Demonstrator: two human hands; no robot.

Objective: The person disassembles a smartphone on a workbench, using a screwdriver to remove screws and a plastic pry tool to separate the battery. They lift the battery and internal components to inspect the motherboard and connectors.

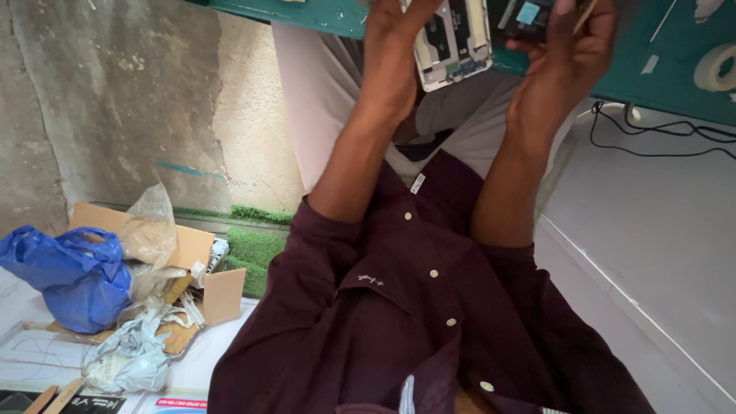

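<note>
My left hand (392,54) is raised at the top of the view and grips an opened white phone body (458,40), whose inner parts face me. Just to its right, my right hand (566,47) holds a small dark part (526,17) with a light blue patch on it. The two hands are close together above the edge of a green table (322,15). Both forearms come up from the rolled sleeves of my dark maroon shirt (414,307). The tops of the phone body and of the dark part are cut off by the frame edge.
A roll of white tape (717,67) lies on the green table at the right, and black cables (659,138) hang below it. At the lower left, a cardboard box (188,245) holds a blue plastic bag (69,276) and crumpled clear plastic (149,230). A strip of green artificial grass (257,245) lies beside the box.
</note>
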